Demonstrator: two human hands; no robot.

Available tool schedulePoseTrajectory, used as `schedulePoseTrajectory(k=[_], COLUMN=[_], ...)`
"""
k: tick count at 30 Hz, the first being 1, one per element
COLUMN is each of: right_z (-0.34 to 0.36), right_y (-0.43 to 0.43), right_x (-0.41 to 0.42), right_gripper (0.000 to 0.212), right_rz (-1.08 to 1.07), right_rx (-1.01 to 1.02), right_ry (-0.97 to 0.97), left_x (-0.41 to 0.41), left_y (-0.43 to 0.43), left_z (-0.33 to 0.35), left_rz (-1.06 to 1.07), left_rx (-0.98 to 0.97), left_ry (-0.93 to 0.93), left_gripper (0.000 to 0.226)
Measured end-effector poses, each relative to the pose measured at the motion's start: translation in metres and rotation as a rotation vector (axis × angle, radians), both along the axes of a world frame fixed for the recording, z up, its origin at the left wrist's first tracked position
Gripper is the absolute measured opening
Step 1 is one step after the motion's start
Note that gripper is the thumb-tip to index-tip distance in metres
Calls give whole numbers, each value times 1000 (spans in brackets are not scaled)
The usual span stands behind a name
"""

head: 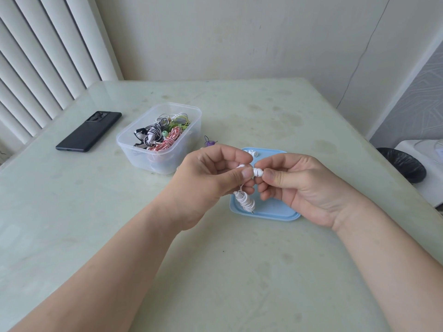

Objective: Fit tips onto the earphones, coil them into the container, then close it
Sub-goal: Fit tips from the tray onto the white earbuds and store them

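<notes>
Both hands are raised over the worktop (72, 224), close together just above centre of view, over the lid.

Left hand (215, 173): fingers curled, thumb and forefinger pinching one earbud of the white earphones (245, 199). The rest of the cord hangs from this hand as a tight wound bundle toward six o'clock. The plug end is close over the lid; contact cannot be confirmed.

Right hand (294, 185): thumb and forefinger pinch a white tip (258, 172), held against the earbud at the left thumb. The other fingers are curled under. The tip appears to be on the earbud, but the fingers hide the joint, so how fully it sits cannot be told.

Lid (275, 209): pale blue, flat on the worktop directly beneath the hands. A few spare tips (251, 153) lie on it at its twelve o'clock edge.

Container (163, 137): clear plastic, uncovered, at ten o'clock from the hands and just beside the lid. It holds several coiled earphones (167, 137) in black-and-white, red-and-white and green.

Other items: a dark phone (89, 131) lies flat at nine o'clock from the container, well apart from it. A small purple piece (210, 141) sits between container and lid, partly hidden by the left hand. A bin (405, 164) with a black liner stands off the worktop at three o'clock. Vertical blinds (40, 58) fill the ten o'clock corner.
</notes>
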State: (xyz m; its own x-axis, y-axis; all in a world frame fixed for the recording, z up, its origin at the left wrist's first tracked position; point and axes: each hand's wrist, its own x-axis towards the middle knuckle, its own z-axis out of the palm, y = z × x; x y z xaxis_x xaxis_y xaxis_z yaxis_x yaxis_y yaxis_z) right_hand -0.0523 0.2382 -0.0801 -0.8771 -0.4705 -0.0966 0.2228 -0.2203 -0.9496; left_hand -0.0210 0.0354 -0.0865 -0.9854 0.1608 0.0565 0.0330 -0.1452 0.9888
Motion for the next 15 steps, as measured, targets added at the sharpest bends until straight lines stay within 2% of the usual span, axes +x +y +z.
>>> schedulePoseTrajectory(k=[4, 9, 15], right_z=[0, 0, -2], right_y=[-1, -4, -7], right_x=[0, 0, 1], right_gripper=[13, 22, 23], right_rz=[-39, -131, -228], right_rx=[13, 18, 43], right_ry=[37, 114, 121], left_x=[0, 0, 1], left_y=[2, 11, 14], left_z=[-1, -3, -2], left_rz=[46, 177, 200], left_rx=[26, 62, 93], left_ry=[-14, 6, -5], left_gripper=[16, 11, 10])
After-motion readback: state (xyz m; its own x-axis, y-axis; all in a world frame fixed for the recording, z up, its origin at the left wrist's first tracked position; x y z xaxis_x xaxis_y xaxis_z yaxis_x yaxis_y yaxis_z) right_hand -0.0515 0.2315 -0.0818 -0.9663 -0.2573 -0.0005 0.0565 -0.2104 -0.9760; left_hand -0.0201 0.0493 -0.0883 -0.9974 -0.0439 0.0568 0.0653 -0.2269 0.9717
